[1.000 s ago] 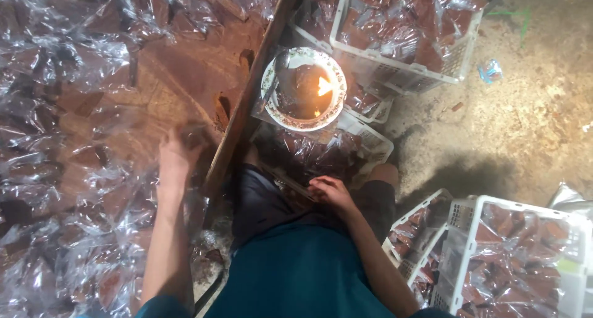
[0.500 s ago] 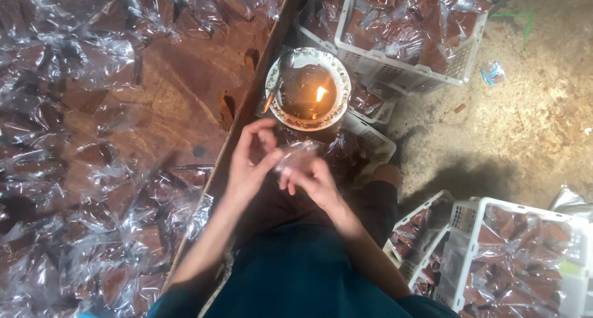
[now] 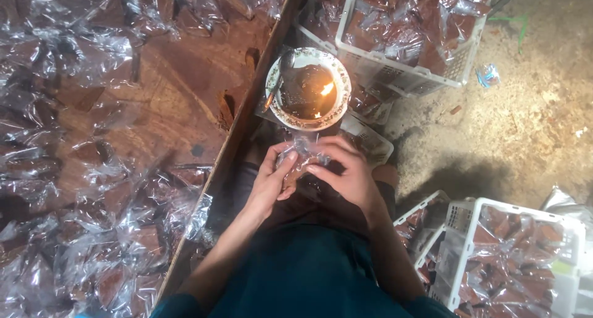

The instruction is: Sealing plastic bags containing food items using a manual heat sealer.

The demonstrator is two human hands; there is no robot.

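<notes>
I see my left hand (image 3: pixel 272 182) and right hand (image 3: pixel 349 173) meeting over my lap, just below the bowl (image 3: pixel 307 88). Between them is 1 small clear plastic packet (image 3: pixel 301 152); the fingers of both hands are closed on it, left thumb and fingertips pinching its left edge, right fingers curled over its right side. What is inside the packet I cannot tell.

The bowl is round with a patterned rim, holds a dark mass with a small flame burning in it, and has a metal spoon (image 3: pixel 279 77) leaning on its left edge. To my left is a wooden desk (image 3: pixel 167 102) strewn with many clear wrapped brown pieces (image 3: pixel 123 244). Behind the bowl sits a white plastic crate (image 3: pixel 407 77) full of the same wrapped pieces, and a second white crate (image 3: pixel 513 256) stands at my right on the sandy floor (image 3: pixel 525 126).
</notes>
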